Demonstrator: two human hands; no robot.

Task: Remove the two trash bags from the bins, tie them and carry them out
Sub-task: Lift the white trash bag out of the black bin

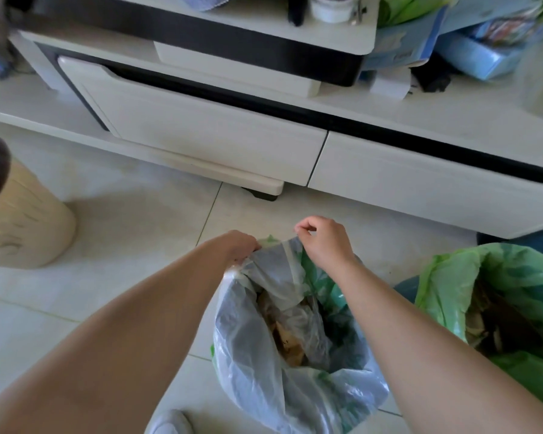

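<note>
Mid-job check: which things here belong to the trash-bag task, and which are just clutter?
Job:
grey bag, held at its rim by the left hand and right hand
green bag, open, on the right

Clutter:
tan bin
white cabinet
blue packages
white jar

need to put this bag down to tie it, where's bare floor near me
Bare tile lies between the tan bin, the white cabinet and the grey bag. More lies between the left arm and the tan bin. To the right it is crowded: the green bag sits close.
</note>
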